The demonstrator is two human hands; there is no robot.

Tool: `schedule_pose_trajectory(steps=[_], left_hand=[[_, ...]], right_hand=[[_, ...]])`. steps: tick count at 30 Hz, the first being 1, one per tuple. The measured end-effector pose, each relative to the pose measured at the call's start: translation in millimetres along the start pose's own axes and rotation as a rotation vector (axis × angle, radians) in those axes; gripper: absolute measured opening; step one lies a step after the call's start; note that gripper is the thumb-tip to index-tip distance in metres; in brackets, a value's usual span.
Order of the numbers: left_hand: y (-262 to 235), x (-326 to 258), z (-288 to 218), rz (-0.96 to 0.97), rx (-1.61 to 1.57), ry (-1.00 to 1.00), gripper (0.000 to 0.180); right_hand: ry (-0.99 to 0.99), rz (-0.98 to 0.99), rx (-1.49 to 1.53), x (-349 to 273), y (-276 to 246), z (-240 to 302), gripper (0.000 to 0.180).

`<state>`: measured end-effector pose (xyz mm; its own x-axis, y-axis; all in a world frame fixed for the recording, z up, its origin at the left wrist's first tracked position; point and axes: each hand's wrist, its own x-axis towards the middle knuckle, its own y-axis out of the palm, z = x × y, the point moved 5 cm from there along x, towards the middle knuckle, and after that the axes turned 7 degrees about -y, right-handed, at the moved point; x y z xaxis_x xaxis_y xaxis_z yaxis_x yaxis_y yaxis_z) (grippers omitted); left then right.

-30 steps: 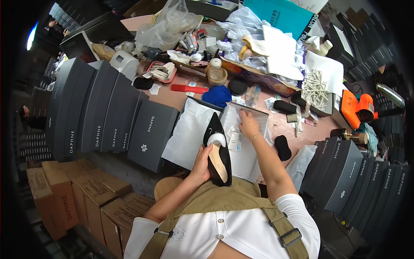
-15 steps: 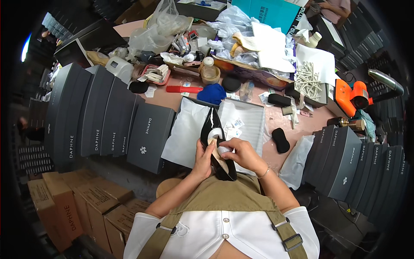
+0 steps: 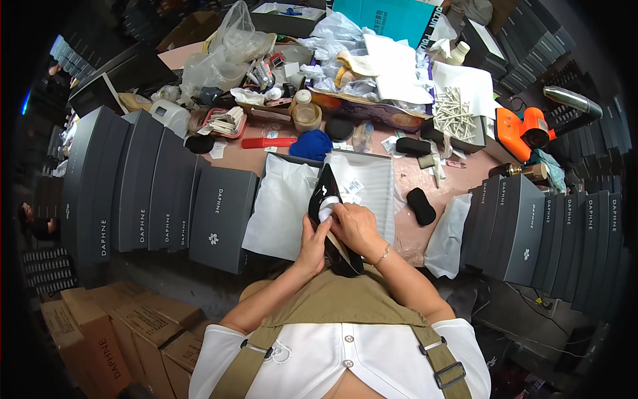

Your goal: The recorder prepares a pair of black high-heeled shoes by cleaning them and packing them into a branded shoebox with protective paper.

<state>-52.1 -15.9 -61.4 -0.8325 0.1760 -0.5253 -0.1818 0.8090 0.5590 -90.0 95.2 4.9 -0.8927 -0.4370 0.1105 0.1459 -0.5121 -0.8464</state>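
A glossy black pointed shoe [image 3: 324, 183] is held toe-away in front of my apron, over an open shoe box lined with white tissue paper [image 3: 280, 209]. My left hand [image 3: 311, 249] is closed around the shoe's left side, its thumb over the opening. My right hand [image 3: 357, 228] reaches into the front of the shoe, fingers pinched at a white wad of stuffing [image 3: 326, 207]; its fingertips are partly hidden. The beige insole shows behind them. Small white packets [image 3: 353, 188] lie on the white paper right of the toe.
Dark grey shoe boxes stand in rows at left [image 3: 222, 216] and right [image 3: 522, 233]. Across the table lie a red comb [image 3: 268, 142], a blue cloth [image 3: 310, 144], a black oval pad [image 3: 421, 207], a box of white sticks [image 3: 455, 112] and an orange heat-gun-like tool [image 3: 522, 133].
My right hand has moved forward inside the shoe, from its middle toward the toe, along with the white wad. My left hand keeps its hold. The whole view has shifted slightly.
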Motion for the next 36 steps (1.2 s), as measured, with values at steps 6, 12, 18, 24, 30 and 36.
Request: schedule_pose_trajectory(steps=[6,12,18,24,30,36], left_hand=[[-1.9,2.0,3.7,0.011,-0.045,-0.077,0.031],[4.9,-4.7,6.5,0.016,-0.045,-0.168,0.028],[10.0,-5.4,10.0,0.062,-0.006,-0.155,0.026],[6.9,-3.6,13.1,0.061,-0.006,-0.197,0.027],[9.8,-6.4,9.6,0.086,0.001,-0.184,0.029],[9.3,-6.7,6.6,0.139,-0.049,-0.237,0.04]], right_hand=[[-0.08,-0.017,0.136,-7.0,-17.9,7.0,0.026],[-0.125,0.044,0.129,-6.1,-8.4,-8.9,0.017],[-0.097,-0.028,-0.008,-11.0,-2.6,-15.2,0.016],[-0.082,0.008,-0.076,-5.3,1.9,-17.7,0.015],[-0.063,-0.089,0.005,-4.1,-4.4,-24.7,0.015],[0.107,-0.312,0.367,-10.4,-14.6,-38.9,0.066]])
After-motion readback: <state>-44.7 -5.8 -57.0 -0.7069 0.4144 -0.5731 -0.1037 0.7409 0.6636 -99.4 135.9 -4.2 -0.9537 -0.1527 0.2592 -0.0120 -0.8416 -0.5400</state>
